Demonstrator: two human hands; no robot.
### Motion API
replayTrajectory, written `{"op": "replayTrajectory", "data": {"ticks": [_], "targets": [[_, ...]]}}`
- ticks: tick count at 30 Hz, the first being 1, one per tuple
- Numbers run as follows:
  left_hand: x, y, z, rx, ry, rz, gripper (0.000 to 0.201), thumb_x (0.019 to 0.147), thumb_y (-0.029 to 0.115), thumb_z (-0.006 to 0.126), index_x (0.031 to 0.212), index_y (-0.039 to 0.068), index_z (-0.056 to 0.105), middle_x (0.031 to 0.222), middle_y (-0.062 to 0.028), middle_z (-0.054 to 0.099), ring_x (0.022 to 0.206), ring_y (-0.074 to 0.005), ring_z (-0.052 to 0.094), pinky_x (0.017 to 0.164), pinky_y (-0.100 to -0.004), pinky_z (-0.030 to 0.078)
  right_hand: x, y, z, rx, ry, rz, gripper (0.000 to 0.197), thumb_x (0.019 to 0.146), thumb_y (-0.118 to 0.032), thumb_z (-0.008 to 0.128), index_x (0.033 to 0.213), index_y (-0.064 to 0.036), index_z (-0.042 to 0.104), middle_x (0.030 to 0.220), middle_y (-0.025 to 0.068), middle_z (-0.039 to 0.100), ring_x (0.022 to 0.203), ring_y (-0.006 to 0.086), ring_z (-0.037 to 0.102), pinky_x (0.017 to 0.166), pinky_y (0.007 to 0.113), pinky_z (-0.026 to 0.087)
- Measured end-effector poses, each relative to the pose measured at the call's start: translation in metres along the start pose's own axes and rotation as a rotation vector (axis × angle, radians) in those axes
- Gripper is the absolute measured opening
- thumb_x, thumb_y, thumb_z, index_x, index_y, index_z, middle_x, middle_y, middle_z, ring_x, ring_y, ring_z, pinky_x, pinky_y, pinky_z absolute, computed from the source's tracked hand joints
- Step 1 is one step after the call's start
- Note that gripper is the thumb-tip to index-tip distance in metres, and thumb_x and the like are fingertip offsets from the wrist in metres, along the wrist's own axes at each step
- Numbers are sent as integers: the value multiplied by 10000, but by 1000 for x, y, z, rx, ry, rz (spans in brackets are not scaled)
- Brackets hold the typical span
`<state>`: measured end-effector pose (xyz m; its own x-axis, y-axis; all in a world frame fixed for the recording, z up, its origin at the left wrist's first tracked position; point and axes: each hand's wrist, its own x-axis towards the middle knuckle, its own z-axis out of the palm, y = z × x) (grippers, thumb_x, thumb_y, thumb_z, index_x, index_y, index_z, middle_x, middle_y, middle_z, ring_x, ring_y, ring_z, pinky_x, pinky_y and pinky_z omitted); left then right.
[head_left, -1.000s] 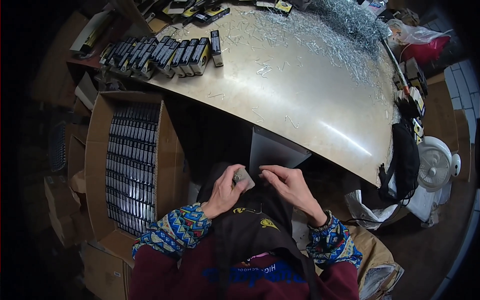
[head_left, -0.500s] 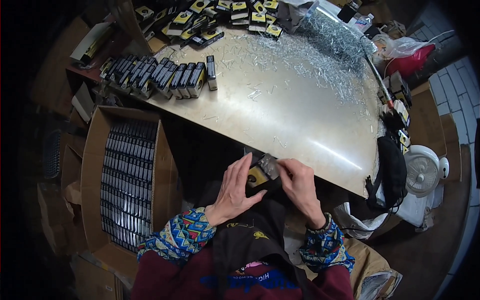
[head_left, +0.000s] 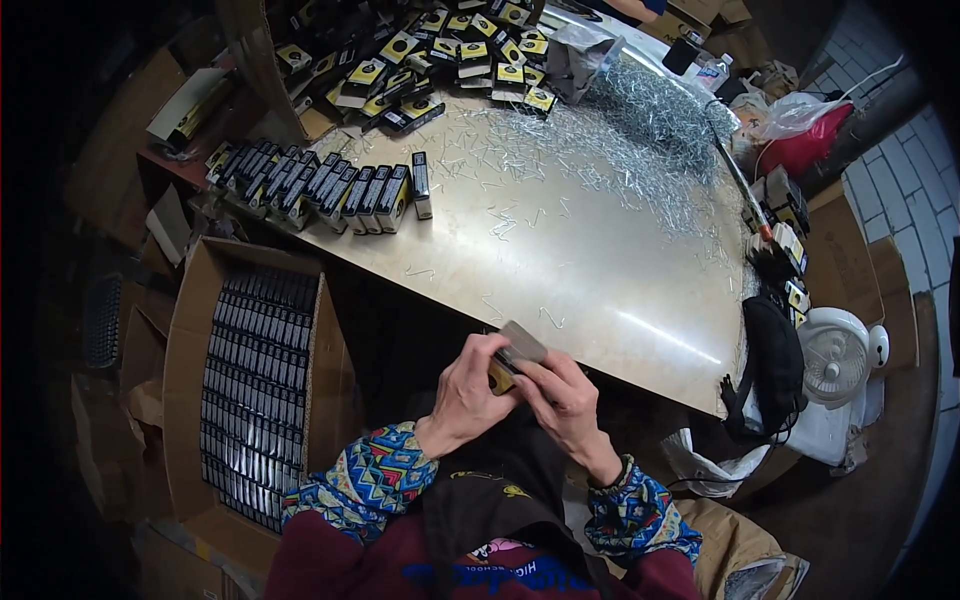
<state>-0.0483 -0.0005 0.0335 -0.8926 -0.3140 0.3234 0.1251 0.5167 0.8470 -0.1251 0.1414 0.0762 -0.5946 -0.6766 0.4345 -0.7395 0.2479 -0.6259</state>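
Close to the table's near edge, my left hand [head_left: 466,392] grips a small black and yellow cardboard box [head_left: 500,379] from its left side. A greyish flap or panel [head_left: 523,342] stands up at the box's far end. From the right, my right hand [head_left: 566,402] closes its fingers on the box at the base of that grey part. My fingers cover most of the box, and its contents cannot be seen. Just beyond my hands, a few thin bent metal wires [head_left: 550,318] lie on the metal tabletop [head_left: 640,290].
A row of upright small boxes [head_left: 376,198] stands along the table's left edge. Behind it lies a heap of similar boxes [head_left: 440,50]. Bent wires [head_left: 650,120] are piled at the far right. An open carton [head_left: 312,370] packed with boxes sits at left; a white fan [head_left: 838,355] is right.
My hands have drawn together. The right hand has moved left onto the box, and the grey part now stands higher between my fingers. The view has shifted slightly.
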Motion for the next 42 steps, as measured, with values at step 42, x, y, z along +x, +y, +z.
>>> {"op": "replayTrajectory", "data": {"ticks": [42], "targets": [[22,-29,-103,39,304,-240,402,897,83,631,1270,-4,507,1129,-145,581,968,-263,604,851,-359,500,187,46,68,78,-563,369,329,987,-322,495,1111,-54,639,1163,140,650,1195,261,568,1107,449,335]]}}
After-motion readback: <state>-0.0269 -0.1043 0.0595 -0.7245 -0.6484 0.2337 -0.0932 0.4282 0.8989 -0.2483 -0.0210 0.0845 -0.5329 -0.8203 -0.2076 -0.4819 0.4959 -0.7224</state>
